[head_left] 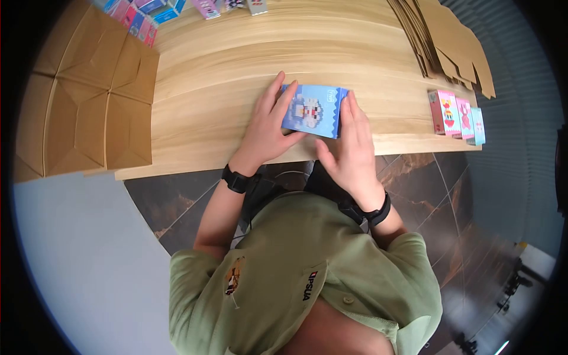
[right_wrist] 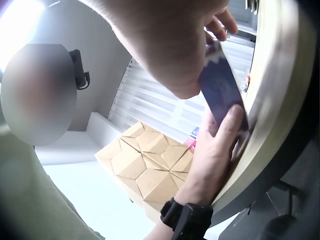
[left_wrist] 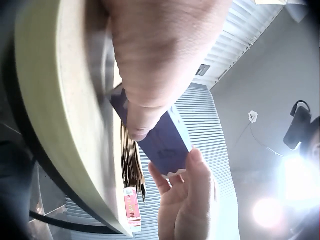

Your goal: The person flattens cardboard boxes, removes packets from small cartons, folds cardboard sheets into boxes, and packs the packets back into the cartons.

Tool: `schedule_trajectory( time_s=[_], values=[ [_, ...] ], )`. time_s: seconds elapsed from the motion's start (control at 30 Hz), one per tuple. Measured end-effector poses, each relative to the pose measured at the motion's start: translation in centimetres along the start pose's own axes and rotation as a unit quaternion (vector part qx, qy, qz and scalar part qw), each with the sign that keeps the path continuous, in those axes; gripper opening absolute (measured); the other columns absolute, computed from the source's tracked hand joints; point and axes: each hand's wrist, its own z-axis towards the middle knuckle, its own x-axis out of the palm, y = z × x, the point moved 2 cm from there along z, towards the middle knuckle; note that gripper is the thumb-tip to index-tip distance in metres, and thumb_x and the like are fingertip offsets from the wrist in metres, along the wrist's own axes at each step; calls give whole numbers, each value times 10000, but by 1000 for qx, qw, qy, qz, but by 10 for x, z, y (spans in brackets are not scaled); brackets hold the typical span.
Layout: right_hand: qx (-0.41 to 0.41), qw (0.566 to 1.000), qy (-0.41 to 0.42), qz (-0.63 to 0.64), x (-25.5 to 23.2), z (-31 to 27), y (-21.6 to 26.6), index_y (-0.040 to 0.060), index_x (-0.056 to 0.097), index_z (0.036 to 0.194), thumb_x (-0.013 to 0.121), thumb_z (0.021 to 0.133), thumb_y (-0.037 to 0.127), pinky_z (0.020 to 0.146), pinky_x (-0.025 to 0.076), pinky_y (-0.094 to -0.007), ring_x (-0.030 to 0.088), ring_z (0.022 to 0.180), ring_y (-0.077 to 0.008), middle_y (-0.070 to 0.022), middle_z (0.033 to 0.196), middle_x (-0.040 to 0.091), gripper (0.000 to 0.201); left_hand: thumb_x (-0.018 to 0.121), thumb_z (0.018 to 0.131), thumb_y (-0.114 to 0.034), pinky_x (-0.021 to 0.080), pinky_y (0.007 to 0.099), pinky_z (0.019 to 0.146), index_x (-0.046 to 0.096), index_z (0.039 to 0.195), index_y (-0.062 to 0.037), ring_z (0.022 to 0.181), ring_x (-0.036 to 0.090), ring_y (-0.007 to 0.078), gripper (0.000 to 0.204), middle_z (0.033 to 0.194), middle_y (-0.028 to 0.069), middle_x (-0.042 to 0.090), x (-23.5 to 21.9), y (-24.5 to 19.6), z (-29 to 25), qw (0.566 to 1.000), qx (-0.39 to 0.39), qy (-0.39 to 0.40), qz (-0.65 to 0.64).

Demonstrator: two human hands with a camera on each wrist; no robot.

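A blue box [head_left: 312,111] with a pixel-style figure on its face lies near the table's front edge, between both hands. The left hand [head_left: 269,124] grips its left side, fingers over the top face and thumb at the near edge. Along the right side rest the nearly straight fingers of the right hand [head_left: 350,148], its thumb apart from the box. In the left wrist view the left thumb presses the side of the box [left_wrist: 167,145], with the right hand [left_wrist: 187,205] at its far end. The right wrist view shows the left hand [right_wrist: 212,155] holding the box [right_wrist: 222,90].
Folded brown cartons [head_left: 89,89] stand at the left of the wooden table [head_left: 207,112]. Flat brown bags [head_left: 455,44] lie at the back right, with small pink and teal boxes [head_left: 448,112] near the right edge. More coloured boxes [head_left: 139,21] are at the back left.
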Motion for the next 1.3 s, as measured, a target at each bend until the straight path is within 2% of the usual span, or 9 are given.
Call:
schedule_trajectory(
  time_s=[0.17,0.3,0.47,0.6,0.7,0.8,0.93,1.07,1.3],
  values=[
    [71,997,21,24,-10,-17,-32,13,537,1318,879,656,202,1110,375,-531,414,1342,-493,-291,1461,415,768,841,739,-200,379,476,1111,490,1459,-135,1353,436,404,803,1581,205,329,3,0,-3,994,40,63,74],
    [7,993,117,-9,0,-17,-32,270,568,1387,865,677,277,1089,397,-523,407,1333,-462,-213,1501,397,770,815,774,-184,378,492,1109,468,1461,-100,1358,438,410,774,1567,214,353,7,-3,2,994,50,87,53],
    [54,996,56,-37,-1,-17,-40,263,604,1335,830,677,244,1077,393,-538,421,1278,-467,-202,1381,462,696,754,809,-74,374,455,1128,437,1461,-29,1403,407,394,726,1565,219,353,4,-10,1,998,21,58,23],
    [111,978,-30,-174,-15,-27,-75,259,601,1332,804,690,274,1086,247,-731,271,1381,-538,-238,1399,430,673,711,829,-40,389,430,1118,450,1453,-28,1393,423,390,676,1557,220,362,2,-13,2,997,23,57,52],
    [170,945,-60,-274,-38,-29,-104,244,614,1324,793,725,310,1087,228,-731,255,1397,-541,-258,1446,407,628,692,843,-30,404,424,1104,464,1443,-22,1373,449,387,642,1548,218,374,1,-14,3,997,17,54,52],
    [176,935,-82,-295,-52,-35,-123,210,621,1309,801,717,313,1088,252,-668,325,1360,-498,-261,1421,443,628,680,854,-26,416,420,1092,476,1435,-19,1347,477,380,616,1537,212,388,1,-14,3,997,16,55,55],
    [192,963,-57,-181,-61,-35,-117,187,622,1294,788,718,298,1072,337,-557,453,1232,-443,-263,1383,470,610,673,858,-25,427,417,1079,486,1427,-23,1322,498,369,600,1525,203,405,3,-13,2,997,22,56,52],
    [164,941,-163,-245,-114,-23,-133,176,610,1319,765,768,290,1022,417,-537,486,1218,-465,-300,1362,481,584,670,855,-18,434,416,1068,500,1417,-28,1312,505,363,587,1508,193,428,-2,-16,3,996,21,59,63],
    [229,891,-247,-306,-239,-63,-282,215,634,1303,768,791,304,1047,430,-509,524,1215,-444,-268,1326,545,536,671,861,-62,430,429,1071,521,1403,-42,1312,498,372,562,1477,192,464,-2,-8,1,995,24,60,82]
  ],
)
